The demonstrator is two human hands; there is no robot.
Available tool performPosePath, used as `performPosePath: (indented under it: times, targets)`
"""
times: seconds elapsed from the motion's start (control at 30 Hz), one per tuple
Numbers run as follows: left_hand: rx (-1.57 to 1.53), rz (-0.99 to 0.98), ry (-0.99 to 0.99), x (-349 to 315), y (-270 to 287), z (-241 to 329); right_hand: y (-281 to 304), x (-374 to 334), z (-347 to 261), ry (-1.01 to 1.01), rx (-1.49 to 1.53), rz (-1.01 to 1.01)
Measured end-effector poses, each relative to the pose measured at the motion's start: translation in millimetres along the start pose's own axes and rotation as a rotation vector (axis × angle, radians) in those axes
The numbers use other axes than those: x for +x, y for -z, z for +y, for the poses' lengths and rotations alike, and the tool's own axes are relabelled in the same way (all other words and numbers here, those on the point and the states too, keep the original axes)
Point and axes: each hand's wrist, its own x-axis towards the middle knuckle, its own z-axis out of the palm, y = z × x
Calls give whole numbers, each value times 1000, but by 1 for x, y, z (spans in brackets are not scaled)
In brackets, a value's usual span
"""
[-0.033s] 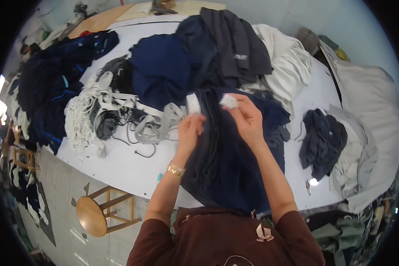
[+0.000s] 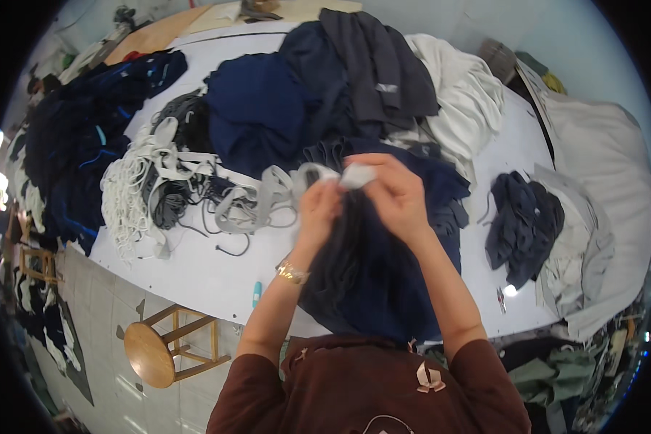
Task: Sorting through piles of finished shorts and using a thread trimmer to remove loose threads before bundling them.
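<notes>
Both my hands are raised over a dark navy garment [image 2: 383, 275] that lies on the white table [image 2: 195, 267] in front of me. My left hand [image 2: 318, 206] pinches the end of a flat grey band [image 2: 267, 189] that trails left toward a heap of cords. A gold watch sits on that wrist. My right hand [image 2: 401, 199] pinches a small white piece of cloth [image 2: 358, 173] right beside the left fingertips. The two hands almost touch, and whether the band and the white piece are joined is hidden by the fingers.
A tangle of white and grey cords and bands [image 2: 152, 192] lies left of my hands. Navy and grey garments [image 2: 318, 79] are piled behind, white cloth [image 2: 463, 101] at back right, a small dark pile [image 2: 521, 217] to the right. A wooden stool [image 2: 155, 351] stands below the table's near edge.
</notes>
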Motion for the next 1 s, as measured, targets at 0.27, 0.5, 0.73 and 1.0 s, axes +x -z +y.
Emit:
performPosePath:
  times: [0.27, 0.5, 0.73, 1.0]
  targets:
    - [320, -178, -363, 2, -96, -44, 2, 20, -10, 294, -515, -279]
    - [44, -317, 77, -13, -67, -16, 32, 22, -10, 66, -471, -299]
    - [223, -248, 78, -24, -53, 3, 11, 16, 18, 202, -588, -358]
    - [247, -279, 176, -1, -70, 25, 39, 7, 25, -107, -324, -311]
